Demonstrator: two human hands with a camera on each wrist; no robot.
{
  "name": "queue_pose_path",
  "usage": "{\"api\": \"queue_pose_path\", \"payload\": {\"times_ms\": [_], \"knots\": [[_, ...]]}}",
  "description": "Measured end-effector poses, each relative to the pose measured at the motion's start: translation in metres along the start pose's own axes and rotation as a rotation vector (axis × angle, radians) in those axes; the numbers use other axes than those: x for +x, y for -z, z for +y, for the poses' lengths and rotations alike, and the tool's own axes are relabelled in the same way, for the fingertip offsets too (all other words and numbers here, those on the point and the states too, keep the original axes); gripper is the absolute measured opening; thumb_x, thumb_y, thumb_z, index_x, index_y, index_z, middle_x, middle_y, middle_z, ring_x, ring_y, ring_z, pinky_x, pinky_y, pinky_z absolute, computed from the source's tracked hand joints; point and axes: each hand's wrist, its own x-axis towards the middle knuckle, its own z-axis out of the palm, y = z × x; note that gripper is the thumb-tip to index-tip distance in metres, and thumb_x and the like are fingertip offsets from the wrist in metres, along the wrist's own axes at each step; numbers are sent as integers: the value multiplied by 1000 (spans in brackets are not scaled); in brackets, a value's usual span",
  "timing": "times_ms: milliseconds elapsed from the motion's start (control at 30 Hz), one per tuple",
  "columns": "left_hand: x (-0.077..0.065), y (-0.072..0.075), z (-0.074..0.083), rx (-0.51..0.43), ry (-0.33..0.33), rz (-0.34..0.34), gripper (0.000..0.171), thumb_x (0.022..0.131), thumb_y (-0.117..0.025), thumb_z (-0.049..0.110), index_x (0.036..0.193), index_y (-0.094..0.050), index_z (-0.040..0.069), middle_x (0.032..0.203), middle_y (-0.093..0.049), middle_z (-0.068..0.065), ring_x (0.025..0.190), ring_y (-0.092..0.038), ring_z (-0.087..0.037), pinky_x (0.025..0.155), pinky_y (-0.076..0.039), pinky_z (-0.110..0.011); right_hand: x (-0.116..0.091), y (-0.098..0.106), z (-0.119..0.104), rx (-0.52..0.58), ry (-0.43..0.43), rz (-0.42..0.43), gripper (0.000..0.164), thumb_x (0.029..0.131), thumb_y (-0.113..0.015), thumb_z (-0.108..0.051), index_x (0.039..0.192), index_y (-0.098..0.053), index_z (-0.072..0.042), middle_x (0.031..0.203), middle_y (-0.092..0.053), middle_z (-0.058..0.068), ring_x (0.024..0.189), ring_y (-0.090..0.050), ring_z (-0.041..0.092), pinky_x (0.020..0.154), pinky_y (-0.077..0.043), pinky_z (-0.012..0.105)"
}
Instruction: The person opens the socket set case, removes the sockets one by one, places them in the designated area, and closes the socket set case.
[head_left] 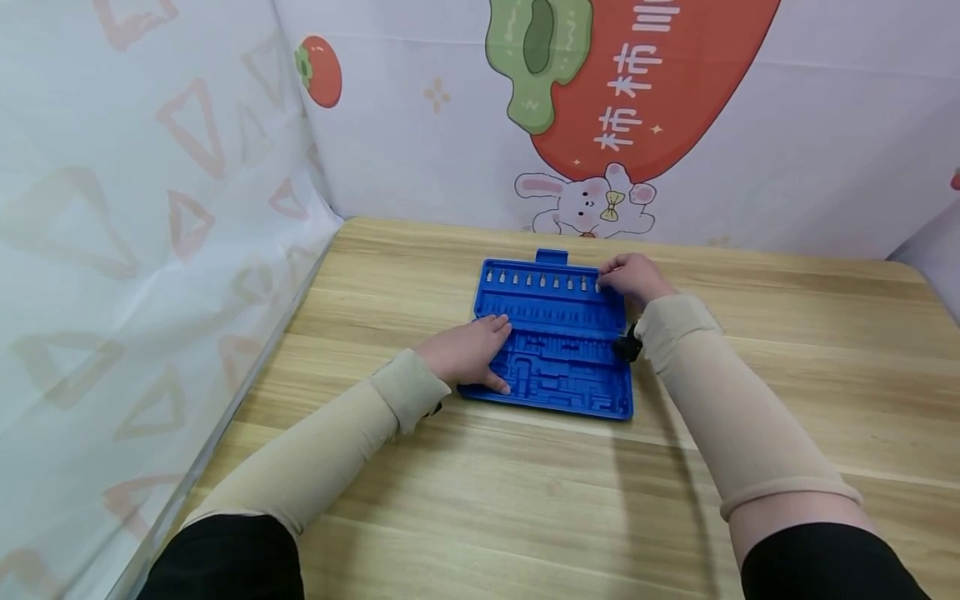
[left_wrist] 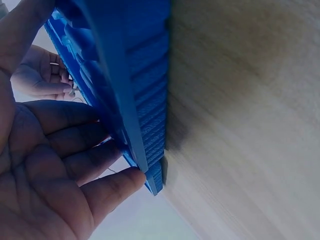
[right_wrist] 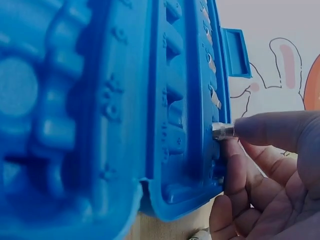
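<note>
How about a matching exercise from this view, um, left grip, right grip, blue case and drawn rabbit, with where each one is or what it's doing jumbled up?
Column one
1. Left grip
2. Right grip
3. Blue case
4. Drawn rabbit

Column two
A. On the backdrop beyond the table
B. Resting on the left side of the case
C. Lying open on the table
D. Pinching a metal bit

Right pairs: 1-B; 2-D; 3-C; 4-A
</note>
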Motion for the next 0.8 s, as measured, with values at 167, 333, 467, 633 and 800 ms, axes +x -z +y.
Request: {"api": "queue_pose_path", "payload": {"times_ms": [167,333,467,633,800], "knots": [[-2,1,0,-8,-3,2,103,90,-75,56,162,-27,-1,169,-21,-17,155,-20,-32,124,-21,-41,-1,-2,-1,-6,9,17,25,104,-58,-9,124,-60,7,122,-55,21,108,-50,35,99,-46,47],[-3,-1,-1,-21,-4,0,103,89,-75,56,161,-27,-1,169,-21,-17,155,-20,-32,124,-21,-41,-2,-6,0,45,2,41,24,105,-58,-9,124,-59,6,124,-56,21,111,-50,35,103,-45,48],[-3,-3,-2,-16,9,7,105,88,-77,56,161,-28,-1,169,-21,-17,155,-20,-32,124,-21,-41,-3,-6,4,153,14,59,24,107,-56,-11,124,-58,5,123,-55,19,110,-50,32,101,-46,44],[-3,-3,-2,-30,-11,16,104,90,-76,54,161,-27,-3,169,-20,-19,155,-19,-34,124,-21,-43,-6,-3,8,186,28,81,24,106,-56,-10,124,-57,6,122,-56,18,107,-51,30,96,-47,40],[-2,-5,-1,-24,-33,2,103,92,-72,55,162,-24,-3,169,-17,-20,156,-14,-35,124,-20,-45,-9,0,11,150,27,69,27,106,-56,-12,126,-57,6,124,-55,19,107,-49,31,94,-47,40]]}}
